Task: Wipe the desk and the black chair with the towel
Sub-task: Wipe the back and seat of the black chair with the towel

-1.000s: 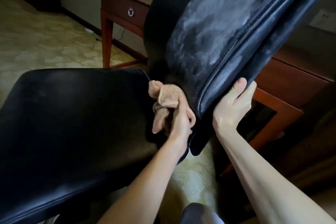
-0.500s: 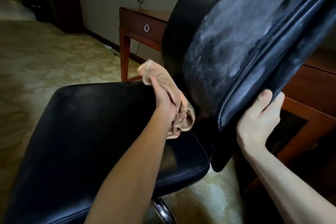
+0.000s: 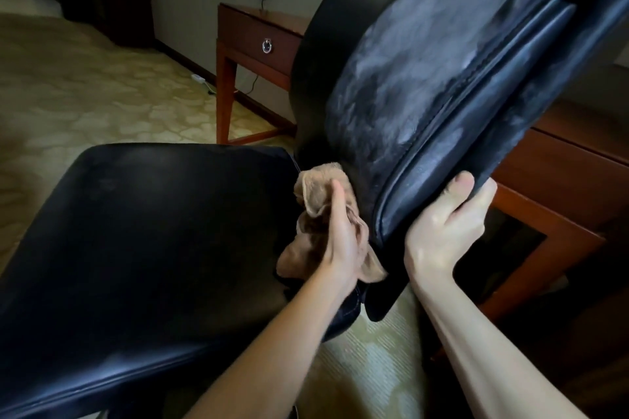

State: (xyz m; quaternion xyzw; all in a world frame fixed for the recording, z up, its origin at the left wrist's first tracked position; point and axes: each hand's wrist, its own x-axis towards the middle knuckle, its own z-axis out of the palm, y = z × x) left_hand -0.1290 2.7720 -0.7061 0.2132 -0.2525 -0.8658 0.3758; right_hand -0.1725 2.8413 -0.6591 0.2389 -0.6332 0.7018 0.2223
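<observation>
The black chair fills the view: its seat [image 3: 146,241] spreads across the lower left and its backrest [image 3: 425,78], greyed with dusty smears, rises at the upper right. A crumpled beige towel [image 3: 316,190] is pressed into the crease where seat meets backrest, with my left hand [image 3: 340,238] shut on it. My right hand [image 3: 446,224] grips the lower side edge of the backrest, thumb on the front face. The wooden desk [image 3: 558,187] stands behind the backrest at the right, mostly hidden by the chair.
A small wooden side table [image 3: 252,41] with a ring-pull drawer stands against the wall behind the chair, cables hanging above it. Patterned carpet [image 3: 85,85] spreads to the left and under the chair. Dark furniture stands at the far left.
My left hand has brought the towel down from the back of the seat into the crease at the backrest's base. My right hand keeps its grip on the backrest's edge.
</observation>
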